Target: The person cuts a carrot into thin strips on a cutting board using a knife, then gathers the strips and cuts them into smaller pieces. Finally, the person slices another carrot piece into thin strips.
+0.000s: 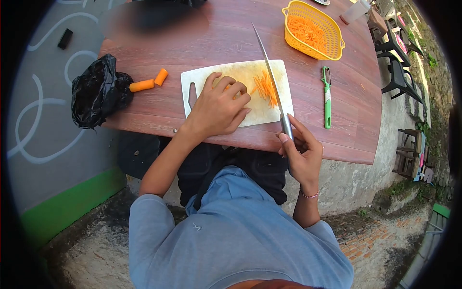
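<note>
A white cutting board point(211, 72) lies at the table's near edge. My left hand point(219, 106) rests on it with curled fingers, and a bit of orange shows beneath them; the rest of what they hold is hidden. My right hand point(302, 147) grips the handle of a long knife point(268, 62), whose blade points away across the board's right part. Thin carrot strips point(264, 89) lie on the board just left of the blade. Two carrot pieces point(142, 85) are left of the board. A green peeler point(327, 101) lies to the right.
A yellow basket point(340, 36) of shredded carrot stands at the back right of the wooden table point(353, 106). A black plastic bag point(96, 94) sits at the left edge. A container point(355, 12) is at the far right, with chairs point(402, 77) beyond.
</note>
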The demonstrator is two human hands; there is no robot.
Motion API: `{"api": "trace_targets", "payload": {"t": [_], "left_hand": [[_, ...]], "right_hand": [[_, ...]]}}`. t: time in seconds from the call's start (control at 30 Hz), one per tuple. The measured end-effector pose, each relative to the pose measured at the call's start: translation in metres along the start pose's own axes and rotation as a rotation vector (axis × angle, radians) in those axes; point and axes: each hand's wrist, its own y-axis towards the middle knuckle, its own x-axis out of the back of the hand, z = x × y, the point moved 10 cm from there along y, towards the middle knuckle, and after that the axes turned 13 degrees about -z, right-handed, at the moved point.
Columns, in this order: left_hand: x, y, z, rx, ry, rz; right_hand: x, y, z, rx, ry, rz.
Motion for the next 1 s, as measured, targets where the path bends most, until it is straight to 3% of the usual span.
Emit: {"api": "trace_targets", "payload": {"t": [0.57, 1.0], "left_hand": [[-0.009, -0.011, -0.004, -0.003, 0.152, -0.028], [-0.008, -0.003, -0.009, -0.034, 0.126, -0.048]], "right_hand": [[0.000, 0.000, -0.001, -0.008, -0.004, 0.018], [-0.013, -0.011, -0.018, -0.208, 0.049, 0.059]]}}
